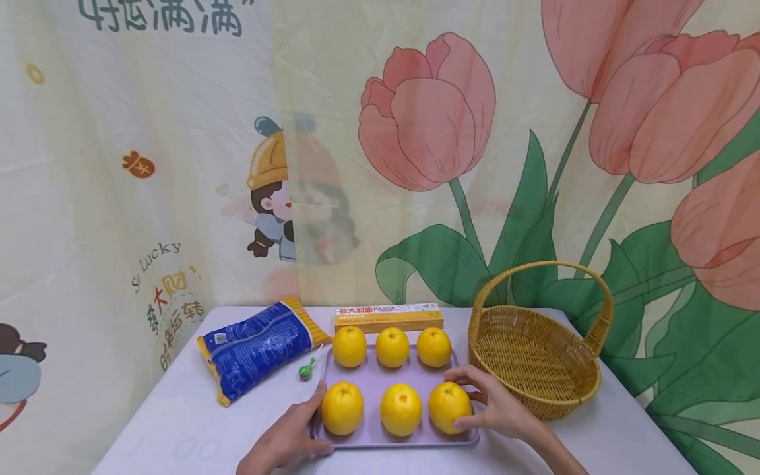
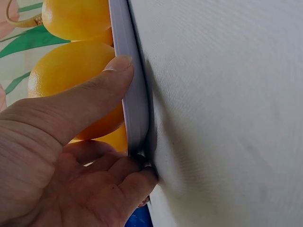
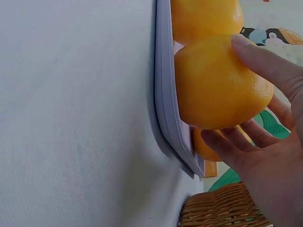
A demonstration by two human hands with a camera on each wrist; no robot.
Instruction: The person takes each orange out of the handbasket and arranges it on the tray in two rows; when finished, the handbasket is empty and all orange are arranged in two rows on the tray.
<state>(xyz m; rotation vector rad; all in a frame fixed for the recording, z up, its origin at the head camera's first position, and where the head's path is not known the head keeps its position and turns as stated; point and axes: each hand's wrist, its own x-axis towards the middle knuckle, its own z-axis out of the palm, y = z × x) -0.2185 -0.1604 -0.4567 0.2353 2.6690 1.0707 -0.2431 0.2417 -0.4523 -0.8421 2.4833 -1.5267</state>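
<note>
A lilac tray (image 1: 373, 379) lies on the table, bearing two rows of three oranges. My left hand (image 1: 287, 430) grips the tray's left front corner. In the left wrist view its thumb (image 2: 102, 90) lies against the front rim, while the other fingers are at the side edge, their tips partly hidden. At the front right, my right hand (image 1: 495, 404) holds an orange (image 1: 449, 407) that sits on the tray. The right wrist view shows the thumb on one side of this orange (image 3: 218, 82) and the fingers around the other. The front middle orange (image 1: 400, 410) stands untouched between the hands.
To the right of the tray stands a wicker basket (image 1: 537, 396) with a tall handle. A blue packet (image 1: 261, 349) lies at the left, with a green-wrapped lollipop (image 1: 306, 371) between it and the tray. Behind the tray is a pasta box (image 1: 388, 319), close to the curtain (image 1: 332, 152).
</note>
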